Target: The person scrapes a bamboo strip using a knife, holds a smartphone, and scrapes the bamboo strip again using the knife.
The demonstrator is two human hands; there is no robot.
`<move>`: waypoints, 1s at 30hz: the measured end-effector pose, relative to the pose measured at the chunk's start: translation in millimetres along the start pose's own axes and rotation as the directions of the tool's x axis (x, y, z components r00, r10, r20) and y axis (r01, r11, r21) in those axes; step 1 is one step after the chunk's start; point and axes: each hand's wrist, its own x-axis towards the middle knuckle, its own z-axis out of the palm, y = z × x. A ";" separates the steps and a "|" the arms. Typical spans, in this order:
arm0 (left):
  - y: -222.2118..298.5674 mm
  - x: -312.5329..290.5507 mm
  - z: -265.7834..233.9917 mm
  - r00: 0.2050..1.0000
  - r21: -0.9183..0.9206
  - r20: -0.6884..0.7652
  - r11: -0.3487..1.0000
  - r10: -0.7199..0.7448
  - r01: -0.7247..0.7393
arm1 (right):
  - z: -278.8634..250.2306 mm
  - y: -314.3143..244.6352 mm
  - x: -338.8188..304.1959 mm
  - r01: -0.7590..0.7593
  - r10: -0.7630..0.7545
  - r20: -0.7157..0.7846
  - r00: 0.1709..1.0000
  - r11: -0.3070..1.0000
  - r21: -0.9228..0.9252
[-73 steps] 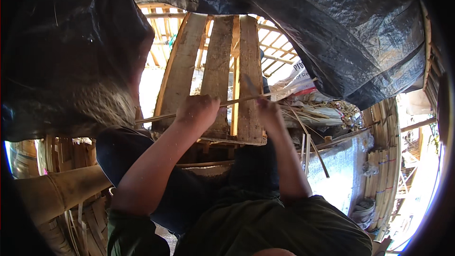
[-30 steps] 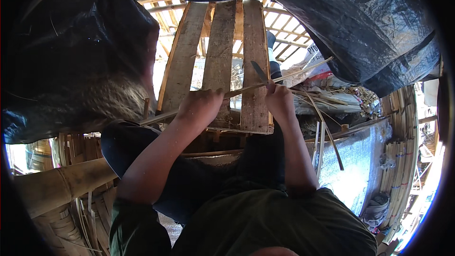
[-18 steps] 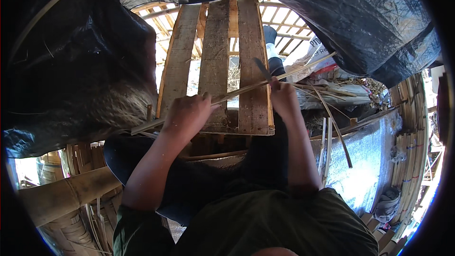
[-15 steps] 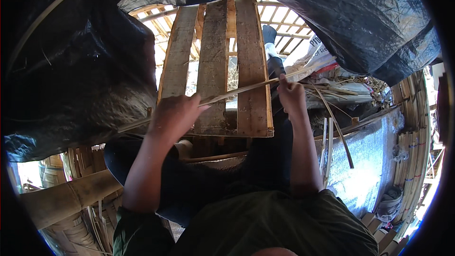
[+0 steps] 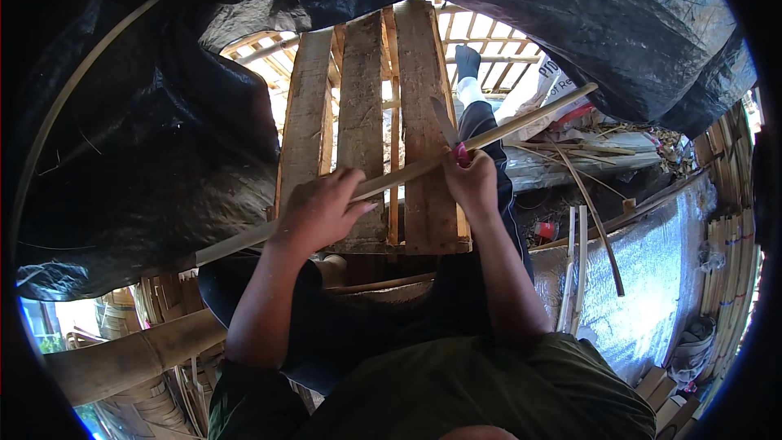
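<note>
A long pale bamboo strip (image 5: 533, 121) slants across a slatted wooden bench (image 5: 356, 106) in front of me, its right end the higher one. My left hand (image 5: 322, 208) is loosely around the strip, fingers on one side and thumb apart on the other. In my right hand (image 5: 471, 179) is a knife (image 5: 445, 122) with a pink handle. Its blade points up and away, beside the strip. The right fingers are closed around the handle, close against the strip; whether they also grip it I cannot tell.
Black plastic sheeting (image 5: 138, 130) hangs at the left and overhead. A thick bamboo pole (image 5: 138, 350) lies low on the left. To the right are loose strips (image 5: 595, 220), a printed sack (image 5: 542, 94), a red cup-like object (image 5: 546, 231) and silvery sheeting (image 5: 643, 269). My leg stretches out beyond the bench.
My right hand has come nearer and left, and the knife blade now shows clearly. The strip appears broader, with its right end raised. My left fingers have loosened and spread.
</note>
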 end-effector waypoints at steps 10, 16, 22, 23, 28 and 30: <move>16.6 24.2 22.7 0.989 0.122 0.122 0.990 -0.086 0.072 | -54.1 -2.1 35.3 -0.002 0.052 0.193 0.980 0.968 -0.251; 10.2 21.6 25.1 0.996 0.212 0.085 0.977 -0.015 -0.003 | -38.5 -9.0 20.1 0.217 -0.166 0.254 0.953 0.958 -0.189; 14.6 22.6 29.1 0.995 0.152 0.094 0.988 -0.041 0.026 | -29.1 -12.3 -2.1 0.375 -0.303 0.323 0.897 0.907 -0.191; 13.3 21.4 28.9 0.996 0.142 0.080 0.989 -0.039 0.027 | -31.1 -7.5 5.5 0.378 -0.307 0.321 0.896 0.906 -0.190; 16.5 23.3 29.5 0.999 0.186 0.048 0.982 -0.008 -0.001 | -55.1 13.7 45.3 0.178 -0.120 0.189 0.975 0.927 -0.330; 14.9 22.0 35.8 0.999 0.214 0.016 0.976 0.038 -0.041 | -32.1 -1.2 -4.2 0.266 -0.200 0.257 0.945 0.930 -0.254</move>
